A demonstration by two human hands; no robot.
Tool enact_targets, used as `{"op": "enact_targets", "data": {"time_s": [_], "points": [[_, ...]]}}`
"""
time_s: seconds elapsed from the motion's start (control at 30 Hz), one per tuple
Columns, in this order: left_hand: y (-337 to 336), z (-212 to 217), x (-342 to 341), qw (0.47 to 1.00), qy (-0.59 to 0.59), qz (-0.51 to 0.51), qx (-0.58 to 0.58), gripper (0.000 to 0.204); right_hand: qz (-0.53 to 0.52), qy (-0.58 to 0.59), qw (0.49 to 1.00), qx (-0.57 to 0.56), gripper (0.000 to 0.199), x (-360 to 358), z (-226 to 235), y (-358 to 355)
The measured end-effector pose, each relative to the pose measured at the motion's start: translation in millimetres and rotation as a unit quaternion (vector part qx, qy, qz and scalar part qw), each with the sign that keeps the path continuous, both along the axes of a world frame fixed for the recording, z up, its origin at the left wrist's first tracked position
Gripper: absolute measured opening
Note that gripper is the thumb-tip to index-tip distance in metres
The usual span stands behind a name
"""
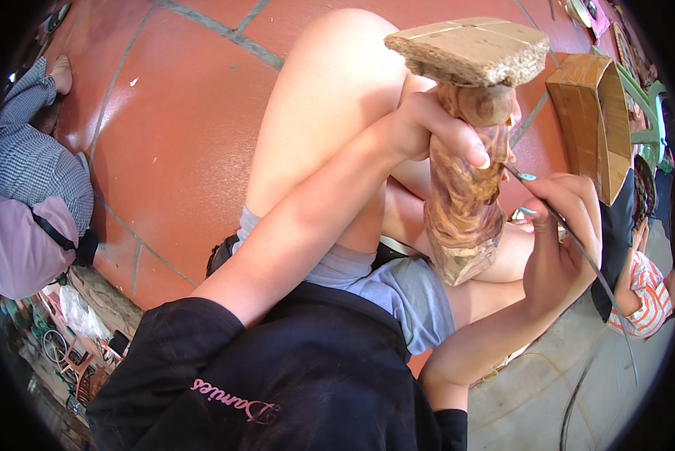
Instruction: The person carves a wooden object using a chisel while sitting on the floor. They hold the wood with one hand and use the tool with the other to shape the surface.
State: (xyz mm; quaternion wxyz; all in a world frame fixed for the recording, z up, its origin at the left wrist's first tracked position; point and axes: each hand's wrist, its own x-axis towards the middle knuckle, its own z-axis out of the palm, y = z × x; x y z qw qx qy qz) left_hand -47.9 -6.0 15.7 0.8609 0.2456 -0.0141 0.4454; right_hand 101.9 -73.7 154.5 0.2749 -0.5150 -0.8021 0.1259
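The left hand [435,131] clamps the carved wooden figure [465,203] just under its rough base block [473,49], steadying it against the knee. Right of the figure, the right hand [559,233] pinches a thin metal tool [570,240], tip at the wood.

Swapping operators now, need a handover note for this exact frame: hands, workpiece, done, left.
Left hand: wrapped around the upper part of the brown carved wooden figure, holding it upright over the lap.
Right hand: pinches a thin metal carving tool, tip at the figure's right side.
The figure's flat pale square wooden base points up, away from the lap.
Done: relief carving covers most of the visible body.
Left: cannot tell how much detail remains; the tool is at the surface.
Nearby: open cardboard box on the red tiled floor.
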Motion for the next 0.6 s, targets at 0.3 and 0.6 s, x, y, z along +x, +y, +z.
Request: {"op": "enact_targets", "data": {"time_s": [0.3,0.6], "points": [[-1.3,0.9,-0.8,1.0,0.005,0.003,0.002,0.056,-0.009,0.004,1.0,-0.005,0.017,-8.9,3.7,-2.0],[-3.3,9.5,-12.5,1.0,0.02,-0.008,-0.014,0.056,-0.223,0.299,0.927,-0.039,0.023,-12.6,-24.6,-18.6]]}}
